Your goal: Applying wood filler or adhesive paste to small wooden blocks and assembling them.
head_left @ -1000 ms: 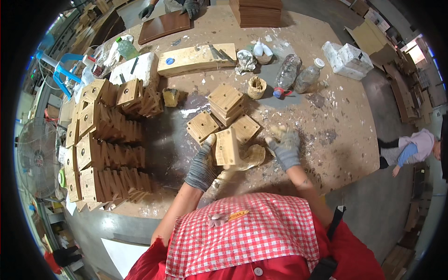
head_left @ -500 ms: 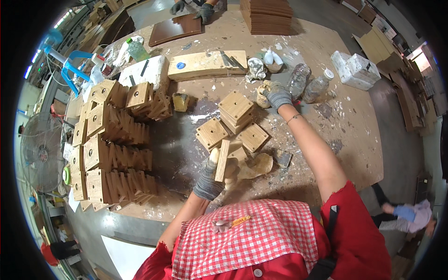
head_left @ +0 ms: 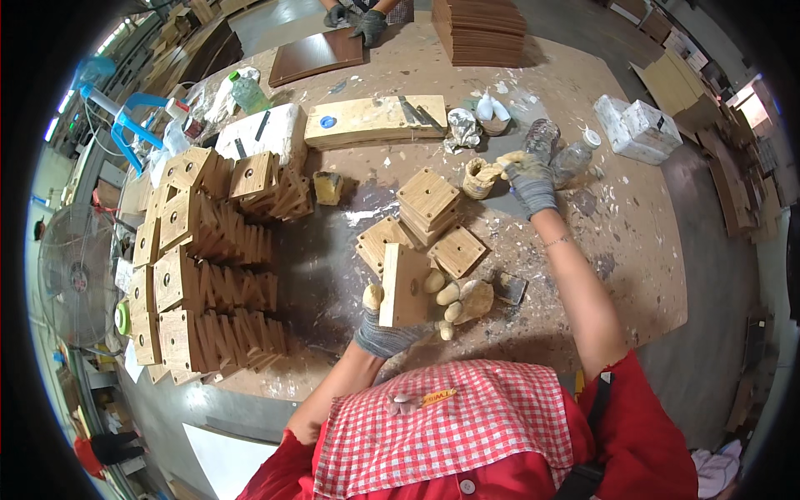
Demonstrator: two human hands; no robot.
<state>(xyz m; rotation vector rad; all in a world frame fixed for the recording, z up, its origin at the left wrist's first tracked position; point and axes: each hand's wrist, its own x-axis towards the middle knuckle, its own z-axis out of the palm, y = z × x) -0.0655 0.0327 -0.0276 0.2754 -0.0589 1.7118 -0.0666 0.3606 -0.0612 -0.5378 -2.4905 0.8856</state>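
The surface lay open along its right side, from the plastic bottles down to the near edge, so a hand could pass there freely. The left side was walled off by stacked wooden blocks in close rows. In the middle a small pile of square wooden pieces stood in the way, with a dark, bare strip between it and the stacks. A long board barred the far middle.

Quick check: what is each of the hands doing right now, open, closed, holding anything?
Left hand: closed on a square wooden block, held on edge.
Right hand: at the small glue-caked pot; grip cannot be told.
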